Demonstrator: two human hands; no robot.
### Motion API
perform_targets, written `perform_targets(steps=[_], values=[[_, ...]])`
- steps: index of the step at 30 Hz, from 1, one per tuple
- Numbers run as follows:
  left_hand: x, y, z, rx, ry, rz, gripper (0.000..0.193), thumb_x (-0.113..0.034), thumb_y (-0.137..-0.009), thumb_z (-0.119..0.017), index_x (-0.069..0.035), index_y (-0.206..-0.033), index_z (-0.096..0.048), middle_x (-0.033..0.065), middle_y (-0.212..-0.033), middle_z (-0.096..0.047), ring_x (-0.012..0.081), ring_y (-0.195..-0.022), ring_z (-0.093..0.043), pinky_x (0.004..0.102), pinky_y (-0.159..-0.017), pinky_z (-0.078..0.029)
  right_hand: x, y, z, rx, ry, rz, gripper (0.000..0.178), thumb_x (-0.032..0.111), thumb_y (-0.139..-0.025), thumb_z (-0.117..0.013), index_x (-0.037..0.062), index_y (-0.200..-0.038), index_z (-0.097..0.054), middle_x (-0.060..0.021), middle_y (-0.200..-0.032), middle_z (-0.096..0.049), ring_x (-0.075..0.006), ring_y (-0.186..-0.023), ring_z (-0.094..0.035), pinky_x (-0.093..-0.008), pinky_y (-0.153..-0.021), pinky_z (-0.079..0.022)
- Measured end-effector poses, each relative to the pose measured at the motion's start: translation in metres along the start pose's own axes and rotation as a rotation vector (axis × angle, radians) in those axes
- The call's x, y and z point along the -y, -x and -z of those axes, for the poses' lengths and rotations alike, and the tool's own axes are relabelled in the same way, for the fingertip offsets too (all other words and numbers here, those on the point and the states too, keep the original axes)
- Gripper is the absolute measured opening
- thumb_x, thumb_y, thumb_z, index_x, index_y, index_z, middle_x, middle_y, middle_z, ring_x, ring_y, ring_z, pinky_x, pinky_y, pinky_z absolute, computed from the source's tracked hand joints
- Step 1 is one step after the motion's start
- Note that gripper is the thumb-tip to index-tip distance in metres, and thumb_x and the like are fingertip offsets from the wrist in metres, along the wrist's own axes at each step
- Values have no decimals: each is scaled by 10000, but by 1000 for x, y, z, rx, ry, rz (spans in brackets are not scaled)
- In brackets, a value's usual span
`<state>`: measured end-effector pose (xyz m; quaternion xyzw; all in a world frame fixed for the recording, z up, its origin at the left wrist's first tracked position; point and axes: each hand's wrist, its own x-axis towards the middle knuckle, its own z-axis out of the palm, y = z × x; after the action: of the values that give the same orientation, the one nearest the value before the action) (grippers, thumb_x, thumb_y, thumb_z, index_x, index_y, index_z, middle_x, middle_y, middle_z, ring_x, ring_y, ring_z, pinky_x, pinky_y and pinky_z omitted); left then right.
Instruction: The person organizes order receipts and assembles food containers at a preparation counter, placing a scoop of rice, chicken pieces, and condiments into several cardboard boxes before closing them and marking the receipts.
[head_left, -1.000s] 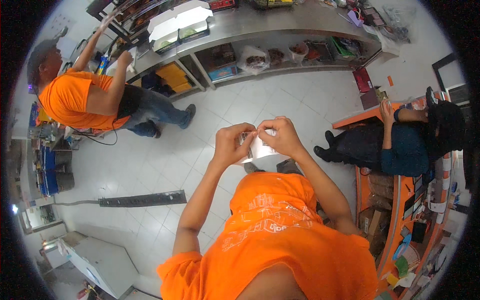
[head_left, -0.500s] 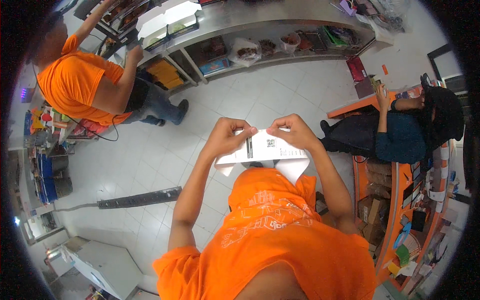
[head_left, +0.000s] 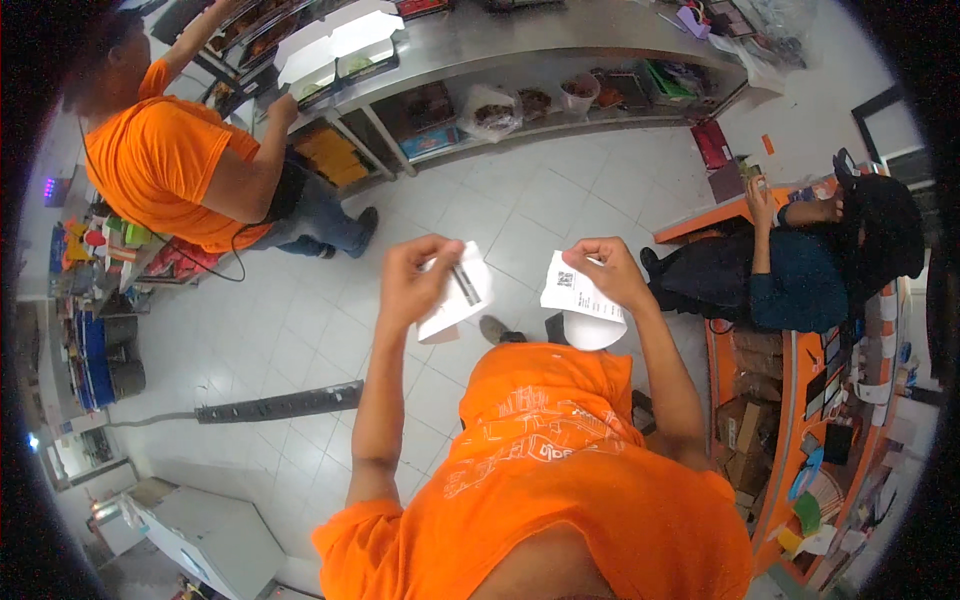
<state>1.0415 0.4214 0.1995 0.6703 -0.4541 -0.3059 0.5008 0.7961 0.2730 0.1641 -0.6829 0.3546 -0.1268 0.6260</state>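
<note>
Between thumb and fingers, my left hand [head_left: 418,275] pinches a torn piece of printed white paper receipt [head_left: 466,290] with a dark bar on it. My right hand [head_left: 611,268] grips the other torn piece [head_left: 580,300], which carries a square code and lines of print; its lower end curls over. A gap separates the two pieces, and both hands are raised in front of my orange shirt [head_left: 550,400]. Parts of each piece are covered by the fingers.
A person in an orange shirt [head_left: 170,165] works at the steel counter [head_left: 560,35], near open white boxes [head_left: 340,45]. At right, a person in dark clothes [head_left: 800,270] is by an orange shelf unit [head_left: 790,420]. A black power strip [head_left: 280,402] crosses the tiled floor [head_left: 310,330].
The single receipt has been torn into two pieces. My hands have moved apart, each keeping one piece. The person in orange has shifted slightly right.
</note>
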Motion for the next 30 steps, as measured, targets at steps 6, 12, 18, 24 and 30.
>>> perform_targets(steps=[6,12,18,24,30], values=[[4,-3,-38,270,-61,166,168,-201,-848,-649,-53,-904,-704,38,-636,-630,63,-580,-556,229,-545,-439,-30,16,-6,-66,76,71,145,150,-858,-637,12,-867,-680,-27,-776,-672,-77,-737,-597,-252,-687,-484],[35,26,-94,748,107,324,182,-159,-829,-677,-10,-931,-693,34,-721,-658,67,-633,-555,235,-580,-449,-40,42,-33,-22,125,36,278,280,-831,-675,5,-871,-690,-66,-779,-681,-110,-740,-593,-269,-727,-475],[45,41,-111,625,135,352,266,-163,-845,-663,22,-659,-616,5,-547,-564,57,-493,-483,240,-429,-352,-66,90,10,84,-20,-50,264,244,-802,-711,-9,-868,-673,-28,-732,-662,-73,-628,-556,-235,-574,-450],[20,57,-143,590,-26,187,266,-158,-844,-656,28,-659,-613,28,-550,-580,73,-456,-491,240,-410,-349,-94,179,81,0,-122,-62,243,185,-769,-736,-10,-896,-662,-17,-751,-664,-58,-641,-567,-215,-576,-448],[-2,94,-236,674,4,199,235,-132,-844,-649,25,-673,-614,18,-591,-590,61,-533,-501,234,-444,-362,-162,315,136,-269,30,-7,214,161,-765,-736,8,-898,-668,-15,-825,-671,-76,-706,-584,-233,-641,-457]])
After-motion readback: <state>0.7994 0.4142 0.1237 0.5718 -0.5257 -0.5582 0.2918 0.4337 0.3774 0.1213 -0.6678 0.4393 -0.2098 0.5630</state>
